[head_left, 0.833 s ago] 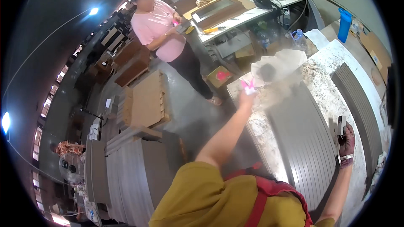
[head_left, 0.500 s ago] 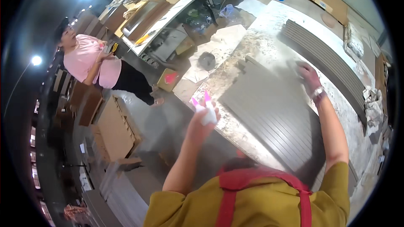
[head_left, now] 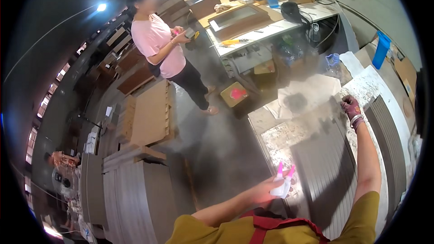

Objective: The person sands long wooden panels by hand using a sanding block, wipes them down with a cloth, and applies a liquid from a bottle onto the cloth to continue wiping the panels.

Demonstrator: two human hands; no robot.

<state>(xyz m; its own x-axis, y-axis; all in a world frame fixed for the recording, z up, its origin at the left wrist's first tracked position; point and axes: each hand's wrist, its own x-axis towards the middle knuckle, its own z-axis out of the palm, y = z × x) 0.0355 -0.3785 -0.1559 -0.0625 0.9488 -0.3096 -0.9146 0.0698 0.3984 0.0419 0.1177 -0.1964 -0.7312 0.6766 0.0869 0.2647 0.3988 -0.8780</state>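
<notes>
My left hand (head_left: pixel 266 191) is closed around small white squeeze bottles (head_left: pixel 281 190) with pink pointed tips, at the near left edge of the workbench. A grey grooved panel (head_left: pixel 323 165) lies flat on the bench between my two arms. My right hand (head_left: pixel 350 107), in a dark red glove with a pale band at the wrist, reaches to the panel's far right end. Its fingers are curled; whatever they may hold is hidden. To the right of that arm lies a stack of grey ribbed strips (head_left: pixel 389 131).
Crumpled paper with a dark stain (head_left: pixel 312 91) covers the bench's far end. A person in pink (head_left: pixel 158 45) stands beyond, left of a cluttered table (head_left: pixel 226 50). On the floor are a box with a pink patch (head_left: pixel 235 94), a cardboard-topped stack (head_left: pixel 148 117) and stacked grey boards (head_left: pixel 131 194).
My view has swung left, so the bench and the person appear farther right. My right hand has moved to the panel's far end. The bottles are still in my left hand.
</notes>
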